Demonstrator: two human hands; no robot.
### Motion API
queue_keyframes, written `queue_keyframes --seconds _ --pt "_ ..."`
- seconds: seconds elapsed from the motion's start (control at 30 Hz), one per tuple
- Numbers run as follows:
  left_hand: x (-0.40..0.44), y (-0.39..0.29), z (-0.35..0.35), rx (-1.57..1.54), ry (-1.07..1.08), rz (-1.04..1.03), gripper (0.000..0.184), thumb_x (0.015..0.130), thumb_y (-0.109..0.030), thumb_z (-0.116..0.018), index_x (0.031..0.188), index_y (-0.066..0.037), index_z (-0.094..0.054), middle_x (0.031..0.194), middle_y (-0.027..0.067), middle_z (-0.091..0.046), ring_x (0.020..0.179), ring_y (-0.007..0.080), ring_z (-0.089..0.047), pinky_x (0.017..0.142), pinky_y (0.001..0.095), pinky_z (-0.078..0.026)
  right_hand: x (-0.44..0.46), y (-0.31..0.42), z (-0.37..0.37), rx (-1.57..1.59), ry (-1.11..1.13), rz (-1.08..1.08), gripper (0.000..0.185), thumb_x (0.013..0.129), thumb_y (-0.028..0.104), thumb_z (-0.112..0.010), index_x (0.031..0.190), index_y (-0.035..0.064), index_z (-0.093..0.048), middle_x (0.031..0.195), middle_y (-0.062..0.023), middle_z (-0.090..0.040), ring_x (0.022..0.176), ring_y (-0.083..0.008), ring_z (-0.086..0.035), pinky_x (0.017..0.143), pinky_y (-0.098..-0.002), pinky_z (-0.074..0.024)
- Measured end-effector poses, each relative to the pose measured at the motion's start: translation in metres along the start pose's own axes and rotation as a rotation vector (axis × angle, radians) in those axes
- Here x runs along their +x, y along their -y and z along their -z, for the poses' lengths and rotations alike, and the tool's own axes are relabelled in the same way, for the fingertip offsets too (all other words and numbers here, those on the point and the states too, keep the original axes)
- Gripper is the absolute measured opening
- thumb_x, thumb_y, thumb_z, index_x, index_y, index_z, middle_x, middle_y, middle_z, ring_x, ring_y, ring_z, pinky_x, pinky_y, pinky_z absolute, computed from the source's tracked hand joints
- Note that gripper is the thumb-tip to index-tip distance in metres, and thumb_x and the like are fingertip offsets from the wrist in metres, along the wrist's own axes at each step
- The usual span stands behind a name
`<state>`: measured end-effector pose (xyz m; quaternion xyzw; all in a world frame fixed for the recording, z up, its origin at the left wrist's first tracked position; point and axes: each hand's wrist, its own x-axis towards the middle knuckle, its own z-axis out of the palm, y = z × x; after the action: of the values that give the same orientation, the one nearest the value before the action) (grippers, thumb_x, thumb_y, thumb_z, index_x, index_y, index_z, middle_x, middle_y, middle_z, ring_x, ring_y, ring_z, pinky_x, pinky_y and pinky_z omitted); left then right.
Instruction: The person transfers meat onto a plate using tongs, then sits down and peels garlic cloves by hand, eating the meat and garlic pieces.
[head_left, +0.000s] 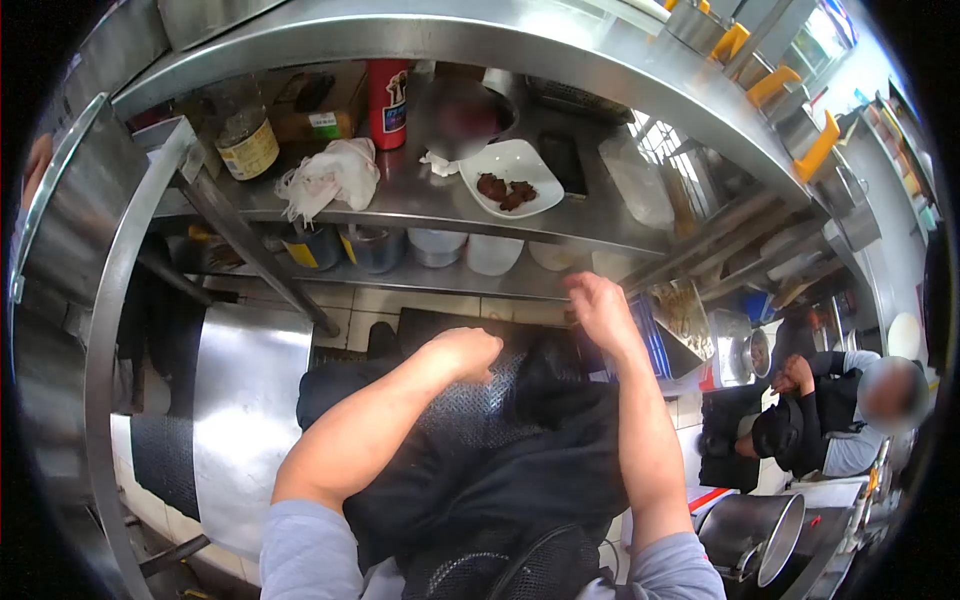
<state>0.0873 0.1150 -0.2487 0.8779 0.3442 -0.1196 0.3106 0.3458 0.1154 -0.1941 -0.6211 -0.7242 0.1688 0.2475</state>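
My left hand (466,355) is over my lap, in front of the shelf, its fingers curled inward. Whatever it may hold is hidden under the fingers. Higher and to the right, my right hand (602,312) is raised near the lower shelf edge, fingers bent and a little apart, with nothing visible in them. A white square bowl (538,163) with dark brown pieces of food (508,192) stands on the steel shelf (430,192) beyond my hands. Black clothing (480,470) covers my lap.
A crumpled white cloth (335,178), a red bottle (388,105), a glass jar (245,140) and a dark phone (563,163) are on the shelf. Several containers (437,247) stand below. At right are another person (840,440) and a steel pot (752,540).
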Motion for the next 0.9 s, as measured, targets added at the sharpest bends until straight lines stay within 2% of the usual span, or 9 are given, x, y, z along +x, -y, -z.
queue_keyframes --seconds 0.1,0.13,0.23,0.33,0.43,0.5,0.7,0.8,0.9 --pt "-0.006 -0.003 0.004 -0.068 -0.042 -0.025 0.034 0.084 -0.025 -0.083 0.108 -0.003 -0.074 0.105 0.0192 -0.078 0.104 0.0386 -0.073 0.089 0.05 -0.059 0.001 -0.003 0.004 0.02 0.043 -0.129 0.026 0.092 0.008 -0.064 0.115 0.0011 -0.074 0.107 -0.0234 -0.074 0.105 -0.0383 -0.071 0.092 -0.0452 -0.0551" --pt "-0.005 -0.002 0.003 -0.047 -0.007 -0.015 0.043 0.083 -0.03 -0.086 0.115 -0.005 -0.07 0.108 0.0174 -0.077 0.106 0.0381 -0.073 0.09 0.0498 -0.057 0.0 -0.009 0.001 0.031 0.041 -0.133 0.027 0.093 0.009 -0.063 0.116 0.0005 -0.074 0.101 -0.0233 -0.074 0.1 -0.0376 -0.072 0.09 -0.0448 -0.0559" --pt "-0.011 0.0 0.003 -0.075 -0.03 -0.025 0.042 0.084 -0.03 -0.085 0.114 -0.005 -0.07 0.106 0.0175 -0.077 0.105 0.039 -0.072 0.089 0.05 -0.057 -0.003 -0.014 -0.01 0.129 0.065 -0.201 0.028 0.095 0.01 -0.061 0.117 0.0006 -0.075 0.094 -0.0233 -0.075 0.09 -0.0356 -0.073 0.086 -0.0439 -0.057" --pt "-0.012 0.007 -0.003 -0.081 -0.046 -0.022 0.042 0.084 -0.03 -0.085 0.112 -0.004 -0.07 0.104 0.0172 -0.077 0.104 0.0394 -0.072 0.087 0.0502 -0.057 -0.002 0.014 0.002 0.178 0.206 -0.364 0.028 0.096 0.011 -0.06 0.117 0.0002 -0.075 0.095 -0.0242 -0.076 0.091 -0.0375 -0.075 0.086 -0.0446 -0.0578" --pt "-0.015 0.008 0.0 -0.093 -0.053 -0.021 0.041 0.084 -0.031 -0.085 0.111 -0.003 -0.069 0.103 0.0172 -0.077 0.104 0.0392 -0.072 0.087 0.0499 -0.057 0.0 0.02 0.003 0.181 0.217 -0.372 0.027 0.096 0.012 -0.061 0.117 0.0013 -0.075 0.099 -0.0242 -0.076 0.095 -0.039 -0.075 0.088 -0.0445 -0.058" --pt "-0.017 0.007 -0.002 -0.102 -0.027 -0.004 0.041 0.085 -0.031 -0.085 0.111 -0.003 -0.069 0.104 0.0173 -0.077 0.104 0.0391 -0.072 0.087 0.0498 -0.057 -0.001 0.006 -0.006 0.076 0.024 -0.095 0.025 0.094 0.014 -0.066 0.114 0.0022 -0.076 0.098 -0.0249 -0.076 0.094 -0.0398 -0.074 0.087 -0.045 -0.0575" --pt "-0.012 0.011 -0.003 -0.073 0.009 0.005 0.041 0.085 -0.031 -0.084 0.111 -0.003 -0.07 0.103 0.0171 -0.077 0.104 0.0386 -0.072 0.088 0.0494 -0.057 0.03 0.011 0.011 0.055 -0.159 -0.012 0.025 0.09 0.012 -0.067 0.111 0.0019 -0.076 0.097 -0.0237 -0.072 0.102 -0.0422 -0.07 0.09 -0.0476 -0.0556" --pt "-0.01 0.007 0.0 -0.059 0.019 0.001 0.04 0.085 -0.03 -0.084 0.111 -0.003 -0.07 0.103 0.0171 -0.077 0.103 0.0385 -0.073 0.088 0.0489 -0.057 0.07 0.031 0.023 -0.077 -0.251 0.071 0.02 0.093 0.013 -0.065 0.105 0.002 -0.076 0.111 -0.0241 -0.07 0.106 -0.0435 -0.068 0.092 -0.0493 -0.0559" --pt "-0.009 0.006 0.003 -0.077 0.005 -0.01 0.039 0.084 -0.028 -0.084 0.111 -0.003 -0.07 0.104 0.0171 -0.077 0.103 0.0386 -0.073 0.088 0.0483 -0.057 0.125 0.044 0.022 -0.252 -0.126 0.019 0.021 0.095 0.017 -0.064 0.106 0.002 -0.075 0.122 -0.022 -0.068 0.111 -0.0429 -0.068 0.095 -0.0497 -0.0564"
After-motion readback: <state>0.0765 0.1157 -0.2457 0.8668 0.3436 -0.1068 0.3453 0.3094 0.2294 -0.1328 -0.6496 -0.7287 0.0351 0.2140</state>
